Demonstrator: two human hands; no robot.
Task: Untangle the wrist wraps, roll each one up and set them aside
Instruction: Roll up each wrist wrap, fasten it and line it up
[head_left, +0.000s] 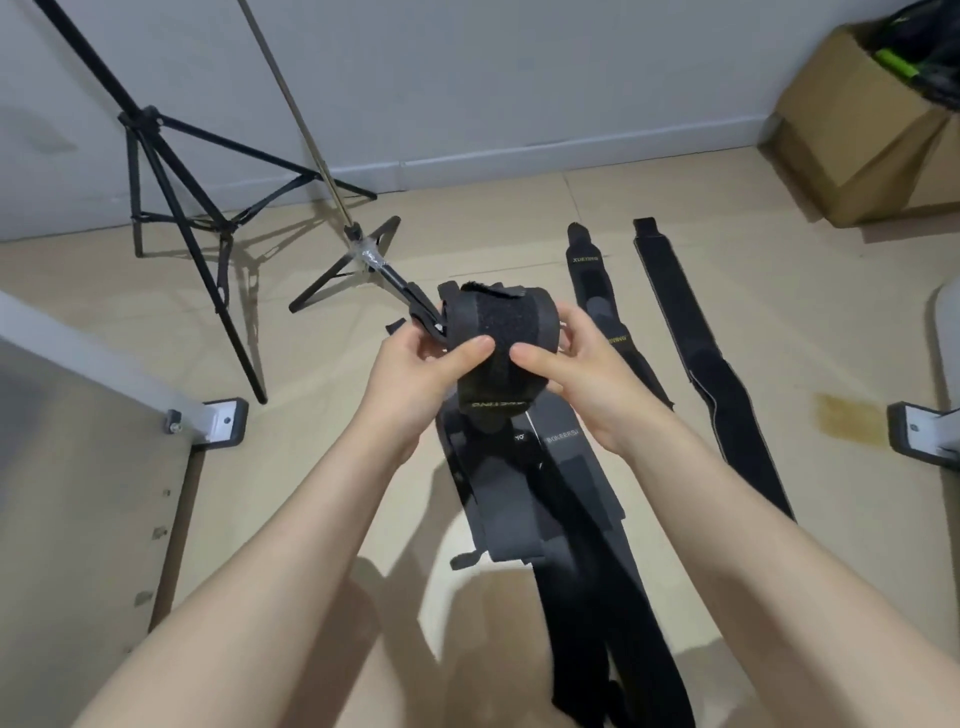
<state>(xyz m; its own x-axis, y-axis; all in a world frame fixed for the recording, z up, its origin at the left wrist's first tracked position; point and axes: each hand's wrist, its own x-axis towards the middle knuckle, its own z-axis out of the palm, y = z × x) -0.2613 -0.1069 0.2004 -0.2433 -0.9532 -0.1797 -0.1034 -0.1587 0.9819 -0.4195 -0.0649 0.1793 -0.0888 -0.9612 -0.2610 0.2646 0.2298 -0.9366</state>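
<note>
My left hand (415, 374) and right hand (582, 374) both grip the rolled wrap (498, 338), thumbs pressed on its fuzzy black fastening patch, held above the floor (831, 322). Loose wraps (550, 499) trail beneath; two flat straps (670, 291) lie right, one reading XUEYING.

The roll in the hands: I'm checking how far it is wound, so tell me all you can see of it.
The roll is a black fabric wrist wrap wound into a thick coil, with a fuzzy hook-and-loop patch facing the camera and yellowish lettering, upside down, near its lower edge. The left hand and right hand hold it above the floor, thumbs pressed on its front. Whether a tail hangs loose cannot be told.
</note>
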